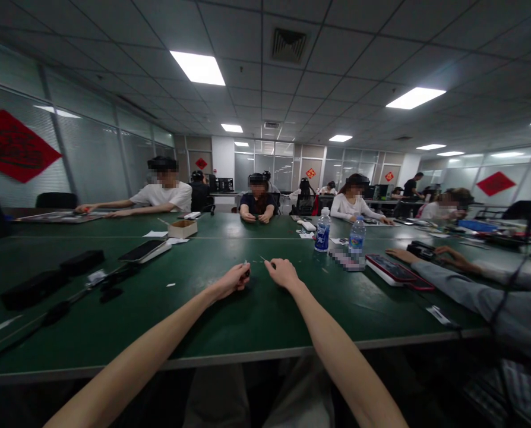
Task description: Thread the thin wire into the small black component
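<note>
Near the centre of the frame, the left hand (232, 281) and the right hand (283, 273) are held close together over a green-topped desk (230, 333), without touching each other. The left hand's fingers (243, 273) curl shut, pinching a tiny dark object (246, 270) with a reddish end, too small to identify. The right hand's fingers (269, 266) are pressed together on a thin silvery sliver (262, 258), which points up and left toward the other hand.

A small white paper scrap (171, 285) lies left of the hands. Farther left sit a black smartphone on a white case (144, 251) and two oblong black cases (82, 261), with a black cable (56, 312) trailing toward the lower left. Ahead, an open cardboard box (182, 228) rests near the far side. To the right stand two clear plastic water bottles with blue labels (322, 232), beside a blurred packet (346, 259) and a flat red-and-black device (394, 272). At the right edge, a co-worker's hands (452, 258) reach from grey sleeves (470, 291) onto the desk. Other seated people line the far end, below red diamond-shaped wall decorations (496, 183).
</note>
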A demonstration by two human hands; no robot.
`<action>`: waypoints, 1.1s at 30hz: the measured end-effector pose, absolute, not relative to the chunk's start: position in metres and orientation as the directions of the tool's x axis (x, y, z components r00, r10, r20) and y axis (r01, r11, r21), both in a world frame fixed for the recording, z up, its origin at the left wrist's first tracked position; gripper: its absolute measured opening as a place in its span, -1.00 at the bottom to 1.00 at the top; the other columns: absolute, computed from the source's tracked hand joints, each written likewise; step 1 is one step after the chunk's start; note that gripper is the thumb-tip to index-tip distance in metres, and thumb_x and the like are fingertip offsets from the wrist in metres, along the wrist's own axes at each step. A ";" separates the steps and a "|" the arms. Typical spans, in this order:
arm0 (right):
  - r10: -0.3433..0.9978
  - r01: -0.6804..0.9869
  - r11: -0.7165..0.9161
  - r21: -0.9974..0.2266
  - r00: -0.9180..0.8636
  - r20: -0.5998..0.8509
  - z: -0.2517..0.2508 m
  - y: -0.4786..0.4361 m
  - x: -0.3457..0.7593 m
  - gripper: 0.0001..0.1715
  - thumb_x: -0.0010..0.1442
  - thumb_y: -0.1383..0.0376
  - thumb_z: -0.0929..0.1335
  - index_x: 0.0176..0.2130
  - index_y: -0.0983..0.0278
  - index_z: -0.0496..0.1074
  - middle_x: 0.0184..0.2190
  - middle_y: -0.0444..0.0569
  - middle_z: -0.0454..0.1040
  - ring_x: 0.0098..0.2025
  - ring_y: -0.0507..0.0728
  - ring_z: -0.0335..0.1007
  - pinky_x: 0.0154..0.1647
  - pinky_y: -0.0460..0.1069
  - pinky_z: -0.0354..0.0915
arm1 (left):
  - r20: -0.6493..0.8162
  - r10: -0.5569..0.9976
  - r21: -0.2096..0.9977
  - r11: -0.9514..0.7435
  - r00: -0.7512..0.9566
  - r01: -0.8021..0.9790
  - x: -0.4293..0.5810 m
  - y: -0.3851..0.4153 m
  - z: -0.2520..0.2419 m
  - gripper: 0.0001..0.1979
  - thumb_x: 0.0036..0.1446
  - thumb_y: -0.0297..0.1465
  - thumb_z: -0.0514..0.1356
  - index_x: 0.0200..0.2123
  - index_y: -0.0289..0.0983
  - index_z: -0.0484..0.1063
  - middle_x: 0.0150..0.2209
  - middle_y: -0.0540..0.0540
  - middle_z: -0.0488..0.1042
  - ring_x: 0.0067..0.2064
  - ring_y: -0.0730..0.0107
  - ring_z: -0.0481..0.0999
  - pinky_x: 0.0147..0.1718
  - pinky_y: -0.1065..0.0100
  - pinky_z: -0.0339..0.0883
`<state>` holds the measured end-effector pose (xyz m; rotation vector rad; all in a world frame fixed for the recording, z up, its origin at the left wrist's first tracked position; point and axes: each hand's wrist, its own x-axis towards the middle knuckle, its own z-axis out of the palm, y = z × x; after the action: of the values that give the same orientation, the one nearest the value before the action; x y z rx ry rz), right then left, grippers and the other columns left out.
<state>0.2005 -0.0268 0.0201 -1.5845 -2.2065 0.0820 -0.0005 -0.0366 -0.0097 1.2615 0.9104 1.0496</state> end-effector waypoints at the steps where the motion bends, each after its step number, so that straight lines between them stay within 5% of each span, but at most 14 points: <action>1: 0.903 0.888 0.381 -0.256 -0.299 0.308 0.020 -0.028 0.199 -0.32 0.29 -0.09 0.00 -0.14 0.21 0.48 -0.19 0.06 0.50 -0.19 0.15 0.41 -0.24 -0.05 0.24 | 0.026 0.959 0.991 0.013 0.282 -0.133 -0.001 -0.036 -0.009 -0.63 0.07 -0.05 0.12 -0.38 -0.27 0.24 -0.62 0.11 0.12 -0.66 0.64 0.05 -0.70 0.54 -0.13; 8: 0.823 0.811 0.551 -0.197 -0.490 0.288 0.018 -0.035 0.186 -0.41 0.27 -0.08 0.09 -0.13 0.15 0.49 -0.16 -0.02 0.51 -0.11 0.14 0.39 -0.16 -0.08 0.20 | 0.021 0.970 0.962 0.046 0.241 -0.269 -0.007 -0.029 -0.014 -0.64 0.07 -0.08 0.13 -0.39 -0.28 0.24 -0.64 0.13 0.10 -0.68 0.65 0.01 -0.69 0.55 -0.10; 33: 0.812 0.793 0.575 -0.200 -0.524 0.256 0.017 -0.033 0.189 -0.39 0.22 -0.14 0.11 -0.16 0.14 0.51 -0.19 -0.03 0.52 -0.17 0.14 0.41 -0.19 -0.08 0.21 | 0.017 0.967 0.964 0.051 0.255 -0.259 -0.009 -0.028 -0.015 -0.66 0.04 -0.11 0.18 -0.38 -0.28 0.25 -0.63 0.13 0.11 -0.67 0.64 0.07 -0.69 0.54 -0.10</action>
<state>0.1894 -0.0328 0.0167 -1.3131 -2.4895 0.0836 -0.0087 -0.0278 -0.0151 1.1113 0.8373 1.1223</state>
